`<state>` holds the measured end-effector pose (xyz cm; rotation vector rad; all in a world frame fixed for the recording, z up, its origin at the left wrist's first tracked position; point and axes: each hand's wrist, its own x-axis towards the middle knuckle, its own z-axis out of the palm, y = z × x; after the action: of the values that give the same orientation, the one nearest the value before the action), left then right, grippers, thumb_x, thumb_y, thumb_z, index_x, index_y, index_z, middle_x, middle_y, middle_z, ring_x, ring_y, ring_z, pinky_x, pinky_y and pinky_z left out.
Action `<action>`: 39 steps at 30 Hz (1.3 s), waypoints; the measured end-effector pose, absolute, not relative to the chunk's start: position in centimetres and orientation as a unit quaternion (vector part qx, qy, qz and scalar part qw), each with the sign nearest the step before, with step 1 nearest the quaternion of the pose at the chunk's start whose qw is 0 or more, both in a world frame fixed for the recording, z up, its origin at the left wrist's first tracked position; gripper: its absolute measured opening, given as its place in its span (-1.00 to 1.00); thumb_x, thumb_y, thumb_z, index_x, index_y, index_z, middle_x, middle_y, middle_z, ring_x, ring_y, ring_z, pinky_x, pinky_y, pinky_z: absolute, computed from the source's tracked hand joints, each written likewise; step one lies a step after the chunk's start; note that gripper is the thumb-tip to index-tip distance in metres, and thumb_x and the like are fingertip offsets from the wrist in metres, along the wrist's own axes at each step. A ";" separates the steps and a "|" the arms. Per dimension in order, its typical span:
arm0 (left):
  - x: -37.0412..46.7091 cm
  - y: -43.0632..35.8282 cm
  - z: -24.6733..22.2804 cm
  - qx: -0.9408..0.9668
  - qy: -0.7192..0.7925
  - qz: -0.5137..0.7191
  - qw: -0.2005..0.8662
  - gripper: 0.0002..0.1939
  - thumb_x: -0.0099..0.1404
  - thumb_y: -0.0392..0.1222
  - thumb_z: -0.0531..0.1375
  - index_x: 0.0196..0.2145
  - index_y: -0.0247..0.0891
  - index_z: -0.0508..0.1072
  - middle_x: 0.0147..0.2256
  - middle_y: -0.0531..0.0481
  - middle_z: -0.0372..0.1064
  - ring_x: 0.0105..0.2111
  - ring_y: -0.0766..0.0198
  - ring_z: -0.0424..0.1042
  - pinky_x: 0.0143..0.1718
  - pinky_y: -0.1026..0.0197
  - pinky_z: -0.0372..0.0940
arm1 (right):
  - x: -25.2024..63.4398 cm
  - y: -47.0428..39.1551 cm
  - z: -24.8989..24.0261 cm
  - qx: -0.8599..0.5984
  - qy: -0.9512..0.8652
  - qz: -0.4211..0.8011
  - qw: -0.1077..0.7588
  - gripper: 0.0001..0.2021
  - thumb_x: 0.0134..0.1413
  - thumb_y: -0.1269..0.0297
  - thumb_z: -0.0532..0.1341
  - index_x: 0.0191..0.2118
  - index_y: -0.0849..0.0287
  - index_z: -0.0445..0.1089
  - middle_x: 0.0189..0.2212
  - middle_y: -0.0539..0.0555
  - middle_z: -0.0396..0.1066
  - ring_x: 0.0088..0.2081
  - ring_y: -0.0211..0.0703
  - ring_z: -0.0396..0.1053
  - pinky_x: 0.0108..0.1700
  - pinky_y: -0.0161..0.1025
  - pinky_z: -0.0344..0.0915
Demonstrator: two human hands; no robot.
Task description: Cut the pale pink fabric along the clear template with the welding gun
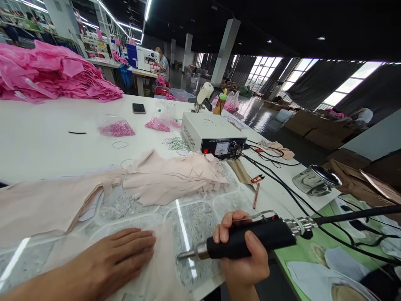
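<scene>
My right hand [246,269] is wrapped around a handheld ultrasonic tool [277,236], a thick black grip with a metal tip. The tip points left, just beside the right edge of a pale pink fabric piece [164,251]. Flat on that fabric lies my left hand [117,259], its fingers stretched out. Beneath is a clear, shiny sheet over a speckled surface [194,219]. Beyond the hands sits a heap of pale pink cut pieces [175,175], and a larger stack of pale pink fabric [53,200] lies at the left.
A control box [209,129] stands behind the heap, with black cables [272,175] running right. Nearby are a glass jar [315,179], bags of pink bits [117,127], a phone [138,108] and a pink garment pile [53,73]. A person [163,62] sits at a distant machine.
</scene>
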<state>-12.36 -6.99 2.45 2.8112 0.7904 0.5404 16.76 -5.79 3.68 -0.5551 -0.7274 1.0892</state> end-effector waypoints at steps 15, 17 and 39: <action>-13.0 -6.5 0.7 0.956 0.243 0.166 -0.008 -0.53 0.49 -0.21 0.12 0.30 0.03 0.27 0.18 0.07 0.40 0.15 0.21 0.43 0.24 0.19 0.25 | 14.6 -4.6 3.4 -0.229 -0.291 0.504 0.780 -0.82 0.00 0.14 0.29 -0.29 0.09 0.50 -0.49 -0.02 0.45 -0.61 -0.30 0.35 -0.57 -0.30 0.41; -13.0 -5.8 1.2 0.964 0.221 0.146 -0.033 -0.47 0.47 -0.24 0.13 0.34 -0.01 0.21 0.20 0.07 0.38 0.16 0.23 0.42 0.25 0.19 0.22 | 14.1 -4.1 3.4 -0.229 -0.284 0.508 0.781 -0.83 0.00 0.15 0.31 -0.29 0.09 0.48 -0.48 -0.03 0.46 -0.60 -0.30 0.36 -0.56 -0.30 0.41; -10.7 -4.7 1.7 0.959 0.222 0.168 -0.041 -0.29 0.25 -0.62 -0.05 0.30 -0.25 0.25 0.23 0.00 0.33 0.29 0.25 0.23 0.31 0.11 0.09 | 12.8 -5.1 3.1 -0.238 -0.323 0.532 0.746 -0.79 0.11 0.10 0.28 -0.20 0.09 0.43 -0.39 -0.01 0.41 -0.52 -0.25 0.39 -0.45 -0.21 0.42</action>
<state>-10.68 -4.72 1.67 3.0952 0.7169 0.5433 12.81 -5.06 3.09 -0.5203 -0.7072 1.1640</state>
